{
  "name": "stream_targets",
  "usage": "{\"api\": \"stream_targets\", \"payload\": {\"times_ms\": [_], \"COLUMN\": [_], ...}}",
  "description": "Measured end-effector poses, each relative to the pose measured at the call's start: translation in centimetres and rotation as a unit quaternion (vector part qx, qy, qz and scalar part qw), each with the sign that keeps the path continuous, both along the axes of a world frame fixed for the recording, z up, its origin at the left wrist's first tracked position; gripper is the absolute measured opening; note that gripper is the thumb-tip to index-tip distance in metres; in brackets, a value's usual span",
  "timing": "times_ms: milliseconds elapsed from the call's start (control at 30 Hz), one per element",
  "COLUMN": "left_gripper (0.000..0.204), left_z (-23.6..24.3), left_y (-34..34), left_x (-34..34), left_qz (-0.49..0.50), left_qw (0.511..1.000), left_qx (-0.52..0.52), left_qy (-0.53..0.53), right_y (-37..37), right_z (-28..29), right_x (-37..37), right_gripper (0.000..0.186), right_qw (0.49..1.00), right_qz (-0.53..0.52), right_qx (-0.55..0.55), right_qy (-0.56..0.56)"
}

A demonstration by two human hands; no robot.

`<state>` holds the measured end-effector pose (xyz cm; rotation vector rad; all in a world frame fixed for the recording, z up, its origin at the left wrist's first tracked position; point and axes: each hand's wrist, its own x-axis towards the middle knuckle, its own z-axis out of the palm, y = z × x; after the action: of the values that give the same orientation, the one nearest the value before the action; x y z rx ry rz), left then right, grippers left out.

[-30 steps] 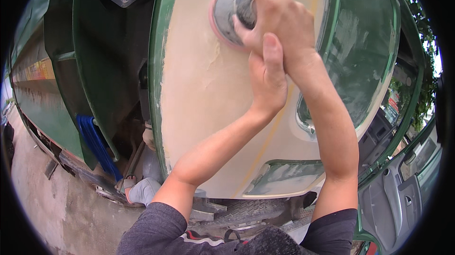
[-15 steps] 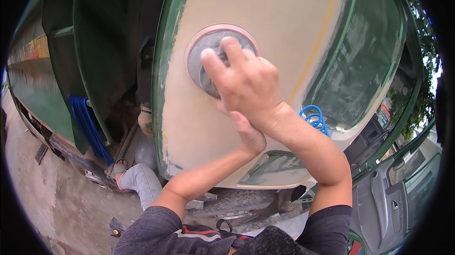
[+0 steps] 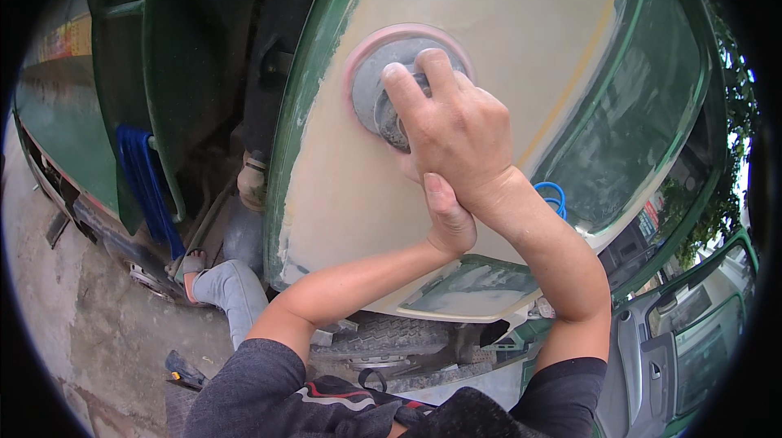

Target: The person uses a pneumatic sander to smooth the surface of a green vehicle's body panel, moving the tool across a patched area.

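My right hand (image 3: pixel 460 124) is closed over the top of a round power sander (image 3: pixel 381 71) with a grey body and a pink-edged disc. The disc lies against a curved vehicle panel (image 3: pixel 350 218), whose large beige coated area is bordered by green paint. My left hand (image 3: pixel 450 222) presses up against the underside of my right wrist, its thumb raised along it. The left fingers pass beneath the right hand, so what they grip is hidden.
A coiled blue hose (image 3: pixel 554 198) shows beside my right forearm. Blue cloth or cord (image 3: pixel 147 185) hangs on a green frame at left. Someone's leg in grey trousers (image 3: pixel 238 295) is below it. A tyre (image 3: pixel 383 334) lies under the panel; a vehicle door (image 3: pixel 652 356) stands at right.
The view has shifted slightly. Sander and both hands appear a little higher and farther right in the picture, still pressed to the beige area. The grip looks the same.
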<state>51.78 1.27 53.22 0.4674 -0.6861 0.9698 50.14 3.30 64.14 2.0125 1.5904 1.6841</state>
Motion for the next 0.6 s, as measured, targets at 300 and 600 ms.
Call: {"api": "stream_targets", "payload": {"times_ms": [300,600], "left_gripper": [0.078,0.089], "left_z": [14.4,5.1], "left_y": [5.7,2.3], "left_x": [0.1,-0.3], "left_qz": [0.153,0.066], "left_qw": [0.982,0.998], "left_qx": [0.097,-0.007], "left_qy": [-0.055,-0.009], "right_y": [1.8,1.3], "right_z": [13.9,3.1], "right_x": [-0.2,-0.7], "right_gripper": [0.033,0.036], "right_qw": [0.985,0.999], "right_qz": [-0.102,0.025], "right_qx": [0.139,-0.001], "right_qy": [-0.020,-0.035]}}
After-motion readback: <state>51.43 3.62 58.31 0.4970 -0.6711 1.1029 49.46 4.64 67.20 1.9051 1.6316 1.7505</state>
